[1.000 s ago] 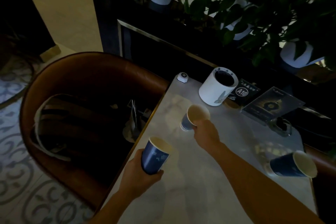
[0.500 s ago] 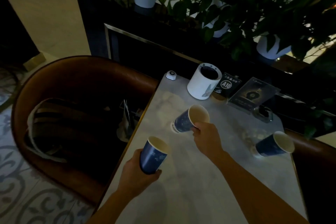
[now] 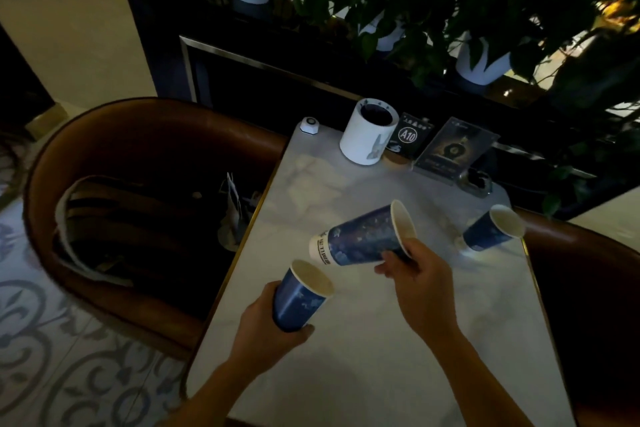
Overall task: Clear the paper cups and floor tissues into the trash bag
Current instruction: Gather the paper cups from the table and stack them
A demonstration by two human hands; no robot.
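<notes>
My left hand (image 3: 266, 326) grips a blue paper cup (image 3: 300, 298), mouth up and tilted right, over the left part of the marble table (image 3: 346, 374). In my right hand (image 3: 420, 282) is a second blue paper cup (image 3: 363, 239), held on its side by the rim end, its white base pointing left and just above the first cup's mouth. A third blue paper cup (image 3: 491, 229) lies tipped on the table near the right edge. No trash bag or floor tissue shows clearly in this dim view.
A white cylindrical holder (image 3: 367, 135), an A10 table sign (image 3: 408, 135), a dark menu card (image 3: 453, 149) and a small white button (image 3: 309, 125) stand at the table's far end. A brown round-backed chair (image 3: 114, 184) with a bag on its seat is left. Potted plants (image 3: 478, 66) line the ledge behind.
My right hand lifted its cup off the table and brought it nearer and lower, base toward the cup in my left hand. The left hand kept its grip and shifted only slightly.
</notes>
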